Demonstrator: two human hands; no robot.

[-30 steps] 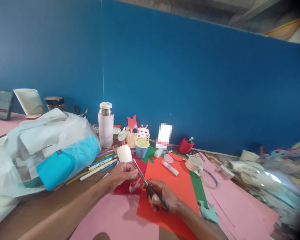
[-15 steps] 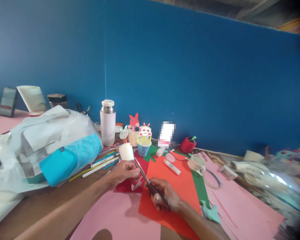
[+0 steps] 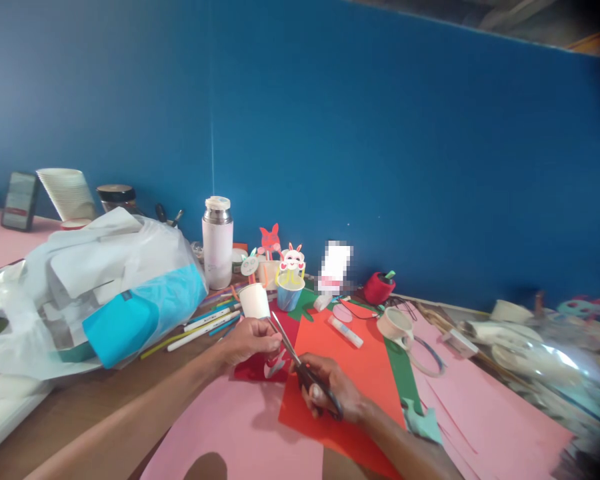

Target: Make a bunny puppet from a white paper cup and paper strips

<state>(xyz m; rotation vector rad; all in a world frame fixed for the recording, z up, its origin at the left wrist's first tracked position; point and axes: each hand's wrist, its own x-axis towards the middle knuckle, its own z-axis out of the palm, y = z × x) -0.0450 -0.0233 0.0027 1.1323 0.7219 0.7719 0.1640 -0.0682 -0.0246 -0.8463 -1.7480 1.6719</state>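
Note:
My right hand (image 3: 333,387) is wrapped round the black handles of a pair of scissors (image 3: 291,349). The blades point up and to the left, slightly parted, with their tips beside the fingers of my left hand (image 3: 253,343). Thumb and fingers of that left hand are pinched together on a small piece of paper (image 3: 276,365), whitish and red, which hangs just below the fingertips. Its exact shape is hard to make out. Behind the left hand, a white paper cup (image 3: 255,301) leans beside a blue paper cup (image 3: 289,297) topped with a rabbit face.
Orange paper (image 3: 350,393) and pink paper (image 3: 260,433) cover the table. A glue stick (image 3: 345,331) and a roll of tape (image 3: 396,327) lie on the right. Markers (image 3: 205,327), a white flask (image 3: 217,247) and a bulging plastic bag (image 3: 105,287) stand left.
The view has shifted slightly. Both hands keep nearly the same pose, and the scissor blades stay close to the left fingertips.

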